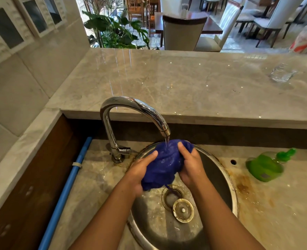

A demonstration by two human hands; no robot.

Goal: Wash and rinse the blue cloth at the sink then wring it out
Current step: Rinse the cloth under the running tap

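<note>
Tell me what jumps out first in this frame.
The bunched blue cloth draws the eye, held over the sink in the grip of the left hand and right hand, with water from the curved tap running onto it. A green bottle sits on the stained counter right of the sink, and the drain plug lies loose in the sink.

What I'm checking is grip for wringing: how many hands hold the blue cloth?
2. The left hand grips the blue cloth on its left side, the right hand on its right, over the sink under the tap.
</note>
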